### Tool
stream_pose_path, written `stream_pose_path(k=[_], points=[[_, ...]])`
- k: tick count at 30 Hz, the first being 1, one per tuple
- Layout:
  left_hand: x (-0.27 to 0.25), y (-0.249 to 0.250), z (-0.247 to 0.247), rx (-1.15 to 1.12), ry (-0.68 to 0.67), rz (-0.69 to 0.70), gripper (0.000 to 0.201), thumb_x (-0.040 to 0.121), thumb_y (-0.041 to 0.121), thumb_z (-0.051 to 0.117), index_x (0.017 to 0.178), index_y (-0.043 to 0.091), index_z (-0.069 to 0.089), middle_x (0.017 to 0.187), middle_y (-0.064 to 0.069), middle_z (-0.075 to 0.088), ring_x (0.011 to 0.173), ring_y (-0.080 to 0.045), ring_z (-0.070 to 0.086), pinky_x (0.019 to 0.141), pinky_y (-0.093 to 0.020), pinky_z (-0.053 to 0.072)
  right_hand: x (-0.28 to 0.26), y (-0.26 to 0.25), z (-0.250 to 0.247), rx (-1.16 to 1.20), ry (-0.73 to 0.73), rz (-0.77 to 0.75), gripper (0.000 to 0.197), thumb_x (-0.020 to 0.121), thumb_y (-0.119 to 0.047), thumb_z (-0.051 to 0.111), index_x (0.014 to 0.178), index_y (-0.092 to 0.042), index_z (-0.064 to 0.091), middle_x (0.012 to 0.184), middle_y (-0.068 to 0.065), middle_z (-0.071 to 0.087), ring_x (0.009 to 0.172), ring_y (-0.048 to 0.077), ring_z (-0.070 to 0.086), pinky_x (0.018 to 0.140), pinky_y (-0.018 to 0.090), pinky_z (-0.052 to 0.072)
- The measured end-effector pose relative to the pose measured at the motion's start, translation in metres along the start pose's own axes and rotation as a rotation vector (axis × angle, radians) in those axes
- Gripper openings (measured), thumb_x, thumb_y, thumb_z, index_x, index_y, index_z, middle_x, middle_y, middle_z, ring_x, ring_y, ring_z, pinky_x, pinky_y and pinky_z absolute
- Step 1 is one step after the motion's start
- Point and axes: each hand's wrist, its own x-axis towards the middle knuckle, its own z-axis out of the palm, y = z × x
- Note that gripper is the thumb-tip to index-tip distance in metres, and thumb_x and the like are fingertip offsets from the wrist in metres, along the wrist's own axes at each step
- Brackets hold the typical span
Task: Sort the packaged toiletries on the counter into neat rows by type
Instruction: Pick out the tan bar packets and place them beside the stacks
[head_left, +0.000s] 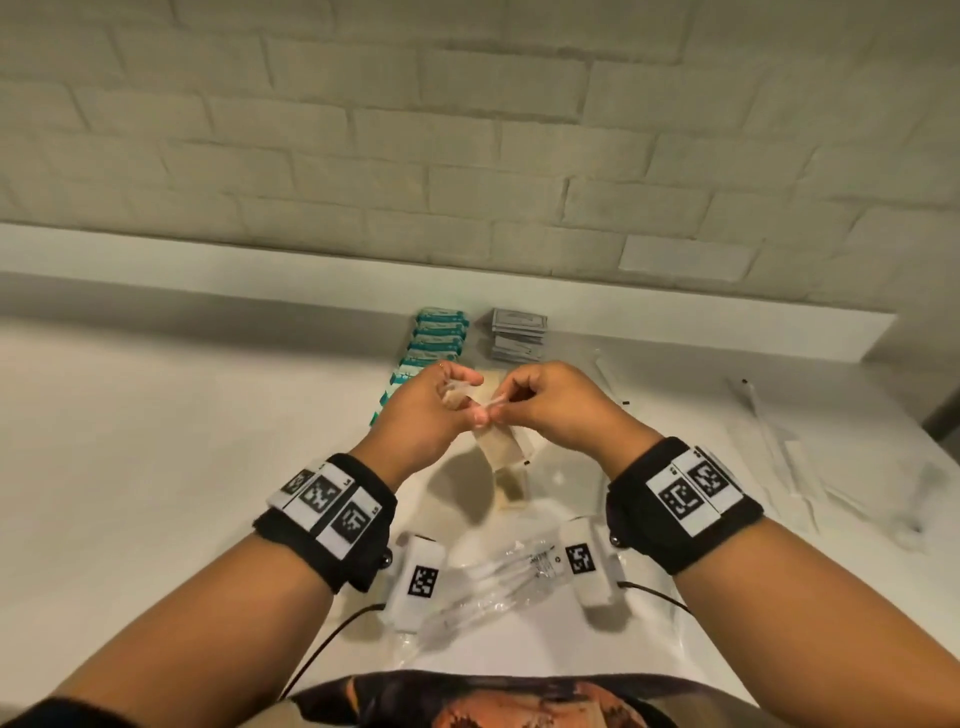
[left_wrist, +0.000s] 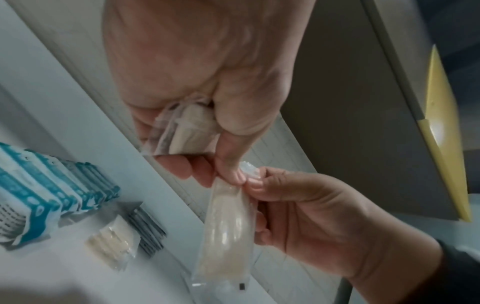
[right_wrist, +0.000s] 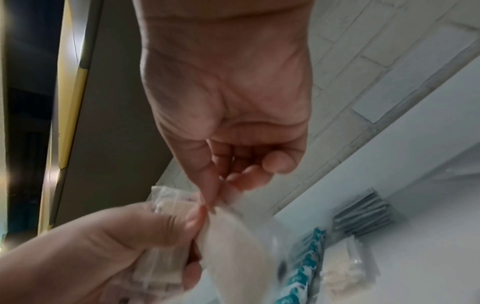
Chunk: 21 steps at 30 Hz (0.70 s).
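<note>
**Peeling one clear packet off the bunch**

The clear beige packet (left_wrist: 226, 232) hangs above the table (head_left: 156, 441), its top seal pinched between both hands. The left hand (head_left: 423, 415) also grips a small bunch of packets (left_wrist: 185, 131); the right hand (head_left: 550, 402) pinches only the seal. Best to separate it slowly, then lay it beside the beige packets (left_wrist: 114, 244) between the teal row (head_left: 434, 343) and grey sachets (head_left: 518, 332).

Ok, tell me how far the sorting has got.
Partly done. A teal packet row and a grey sachet row sit by the wall, with one beige packet laid beside them. In hand: the left hand grips a bundle of beige packets while the right hand pinches one hanging packet. Left: loose white sticks on the right and clear wrappers near the body.
</note>
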Motion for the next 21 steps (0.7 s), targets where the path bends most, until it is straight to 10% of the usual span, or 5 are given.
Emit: stream_pose_path(k=[8,12,15,18,21], points=[[-0.005,-0.010,-0.011,-0.583,-0.085,-0.263,0.034,0.101,0.034,0.043,0.122,0.010,0.055,0.098,-0.013,0.068,0.074,-0.020,0.067,0.065,-0.029,0.054,0.030,0.041,0.014,-0.248,-0.176,0.449,0.010,0.088,-0.009,0.065,0.094,-0.003,0.067,0.073,0.009,0.068,0.064,0.022,0.066,0.068,0.032,0.057],[-0.006,-0.020,-0.020,-0.826,-0.137,-0.339,0.050,0.099,0.050,0.032,0.123,0.014,0.057,0.096,-0.011,0.069,0.066,-0.017,0.062,0.056,-0.026,0.051,0.032,0.056,0.022,-0.677,-0.152,0.348,0.035,0.085,-0.033,0.069,0.112,-0.012,0.063,0.107,0.005,0.065,0.099,0.025,0.063,0.084,0.034,0.052],[-0.002,-0.023,-0.023,-0.802,-0.099,-0.345,0.062,0.096,0.060,0.026,0.120,0.013,0.059,0.084,-0.004,0.063,0.061,-0.012,0.047,0.054,-0.024,0.036,0.030,0.036,0.014,-0.535,-0.027,0.224,0.036,0.086,-0.043,0.065,0.112,-0.019,0.062,0.113,0.003,0.062,0.099,0.021,0.060,0.080,0.030,0.048],[-0.002,-0.017,-0.015,-0.694,-0.057,-0.299,0.034,0.100,0.028,0.036,0.123,0.012,0.055,0.091,-0.004,0.060,0.064,-0.010,0.048,0.059,-0.023,0.037,0.022,0.004,0.018,-0.045,-0.022,0.162,0.033,0.084,-0.051,0.064,0.091,-0.018,0.066,0.088,0.003,0.070,0.065,0.016,0.063,0.058,0.028,0.051],[-0.003,-0.016,-0.004,-0.518,-0.071,-0.198,0.053,0.094,-0.006,0.040,0.142,0.015,0.037,0.098,-0.004,0.062,0.077,-0.011,0.059,0.068,-0.020,0.047,0.015,-0.010,0.029,0.109,-0.078,0.145,0.030,0.084,-0.047,0.067,0.089,-0.018,0.063,0.078,0.001,0.070,0.053,0.014,0.061,0.047,0.024,0.045]])
